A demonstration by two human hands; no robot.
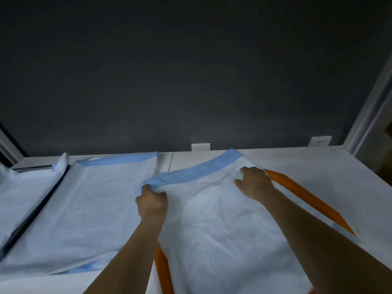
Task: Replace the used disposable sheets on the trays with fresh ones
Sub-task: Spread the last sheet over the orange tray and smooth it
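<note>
At centre right of the frame, the disposable sheet [222,230] is draped over the orange tray [307,196], not yet flat. The left hand [151,200] has a closed grip on its blue border, holding it raised. The right hand [255,183] bends over the far corner; pinching or pressing, can't tell. Left of it on the tabletop [318,164], a second sheet [89,209] lies smooth, and a dark-rimmed tray [36,217] at far left is covered too. Looks like the last tray, nearly done: flatten and tuck.
</note>
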